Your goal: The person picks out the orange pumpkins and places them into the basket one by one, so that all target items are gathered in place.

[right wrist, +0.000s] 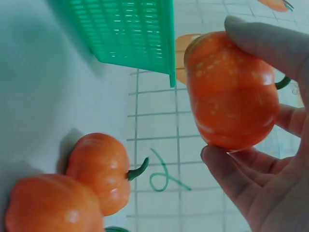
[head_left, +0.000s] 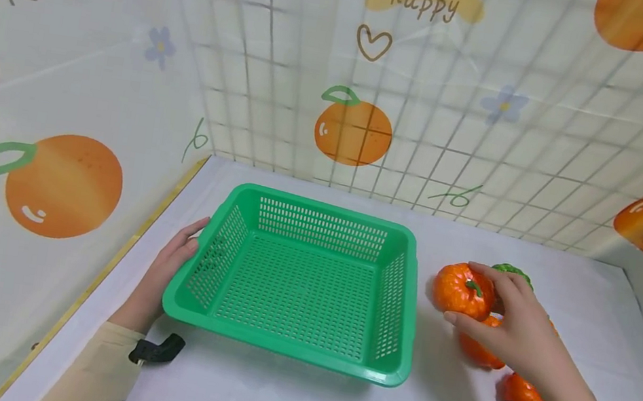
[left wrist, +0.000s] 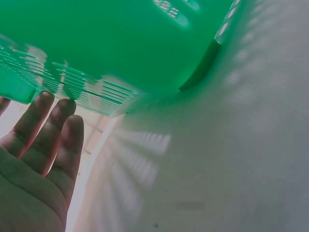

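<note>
Pinched by the right hand (head_left: 516, 327) between thumb and fingers, an orange toy pumpkin (head_left: 454, 290) is held up right of the green basket (head_left: 276, 347); the left hand (head_left: 164, 267), fingers straight, touches the basket's left side. Likely a lifting step; moving leftward would call for clearing the basket's rim.

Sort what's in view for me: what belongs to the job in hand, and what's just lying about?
Likely part of the job:
- orange pumpkin, gripped by the right hand
- green basket, left hand at its side
- other orange pumpkins, nearby

Probably just there:
- printed sheet, backdrop
- green item, partly hidden; role unclear
</note>
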{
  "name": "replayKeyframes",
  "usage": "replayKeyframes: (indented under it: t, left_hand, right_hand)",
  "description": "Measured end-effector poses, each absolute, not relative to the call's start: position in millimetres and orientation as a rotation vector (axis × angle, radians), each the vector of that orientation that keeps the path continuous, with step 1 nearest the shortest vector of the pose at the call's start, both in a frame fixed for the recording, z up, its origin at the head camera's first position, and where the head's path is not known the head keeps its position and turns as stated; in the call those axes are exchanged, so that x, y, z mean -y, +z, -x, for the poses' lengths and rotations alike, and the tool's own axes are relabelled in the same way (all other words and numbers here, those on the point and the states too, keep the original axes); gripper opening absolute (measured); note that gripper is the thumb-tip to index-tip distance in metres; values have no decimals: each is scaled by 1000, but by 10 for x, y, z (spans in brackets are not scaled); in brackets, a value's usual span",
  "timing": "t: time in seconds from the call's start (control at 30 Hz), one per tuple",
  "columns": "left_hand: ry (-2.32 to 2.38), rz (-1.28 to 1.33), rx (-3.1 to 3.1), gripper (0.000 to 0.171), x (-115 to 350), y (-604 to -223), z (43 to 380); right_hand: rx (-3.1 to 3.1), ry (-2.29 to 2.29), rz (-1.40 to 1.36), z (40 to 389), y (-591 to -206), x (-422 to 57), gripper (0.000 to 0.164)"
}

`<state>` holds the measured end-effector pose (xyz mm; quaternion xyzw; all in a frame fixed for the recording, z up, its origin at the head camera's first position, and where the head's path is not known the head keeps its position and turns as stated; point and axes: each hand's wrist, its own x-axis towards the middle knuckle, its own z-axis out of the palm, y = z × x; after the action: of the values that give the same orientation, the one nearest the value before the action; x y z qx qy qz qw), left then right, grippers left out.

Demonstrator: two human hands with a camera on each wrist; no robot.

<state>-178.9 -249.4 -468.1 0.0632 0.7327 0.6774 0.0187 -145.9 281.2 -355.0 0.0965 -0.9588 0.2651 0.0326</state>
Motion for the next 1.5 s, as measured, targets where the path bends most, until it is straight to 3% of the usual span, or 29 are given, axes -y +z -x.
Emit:
replayKeyframes:
  t: [0.7,1.5]
  left_hand:
    - [2097,-204,-2291,49,2483,-4707,1807]
    - [2140,-215,-2245,51,2495,-4688,1789]
  right_hand:
    - [2989,801,-521,1948,-3271,-2353,86]
    - [2987,732,-908,2391,-3360,-1575,79]
